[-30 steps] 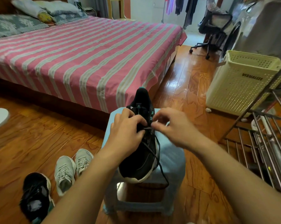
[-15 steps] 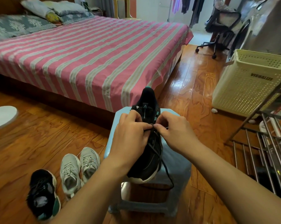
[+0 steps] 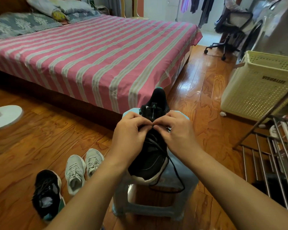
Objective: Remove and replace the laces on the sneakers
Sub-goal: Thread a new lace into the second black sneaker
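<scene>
1. Black sneaker point(image 3: 150, 156) with white sole, toe toward the camera, heel and teal-tipped collar toward the bed point(image 3: 93, 52); small white logo tab on the tongue; standing on a pale blue plastic stool point(image 3: 179, 178).
2. Black lace point(image 3: 174, 170) slack across the upper eyelets; one long loop trailing off the right side of the shoe, over the stool's front edge.
3. Left hand point(image 3: 131, 135) curled over the left side of the upper, thumb and forefinger pinched together at the lace near the tongue; right hand point(image 3: 176, 131) likewise curled, fingertips pinching the lace; tips of both hands nearly meeting at the midline.
4. On the wooden floor point(image 3: 40, 141) to the left: second black sneaker point(image 3: 47, 195) and a grey pair point(image 3: 83, 168), side by side, near the stool but apart from it.
5. Bed edge just behind the stool; cream laundry basket point(image 3: 259, 87) and metal rack point(image 3: 272, 155) to the right; white round stand base point(image 3: 5, 117) far left; open floor between stool and basket, and to the left beyond the shoes.
</scene>
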